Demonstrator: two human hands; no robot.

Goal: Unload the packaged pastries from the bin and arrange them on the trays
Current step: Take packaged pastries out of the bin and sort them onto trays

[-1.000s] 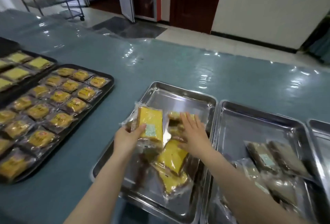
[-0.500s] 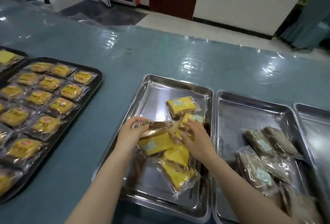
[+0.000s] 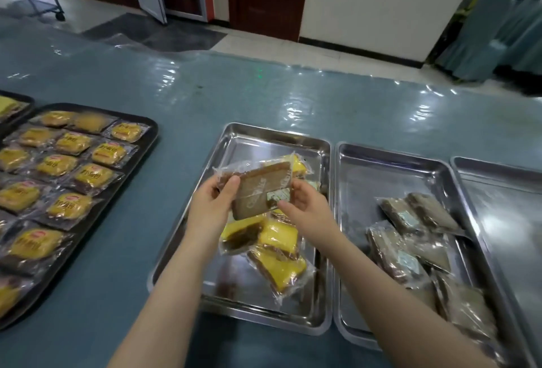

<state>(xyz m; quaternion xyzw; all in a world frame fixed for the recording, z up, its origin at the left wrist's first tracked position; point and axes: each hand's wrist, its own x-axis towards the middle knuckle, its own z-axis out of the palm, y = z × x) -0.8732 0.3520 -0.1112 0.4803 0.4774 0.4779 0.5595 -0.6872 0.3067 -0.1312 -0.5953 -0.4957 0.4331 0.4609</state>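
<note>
Above the left steel tray (image 3: 318, 312), left hand (image 3: 209, 206) and right hand (image 3: 305, 206) pinch a brown clear-wrapped pastry packet (image 3: 258, 188) by opposite edges; likely light, soft, slippery film.

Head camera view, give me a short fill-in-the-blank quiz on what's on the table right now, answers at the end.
1. Both hands, the left hand and the right hand, hold up one ____ packaged pastry.
2. The yellow packaged pastries below it lie in a ____ metal tray.
3. The tray on the far left is ____ in colour.

Answers: brown; silver; black
</note>
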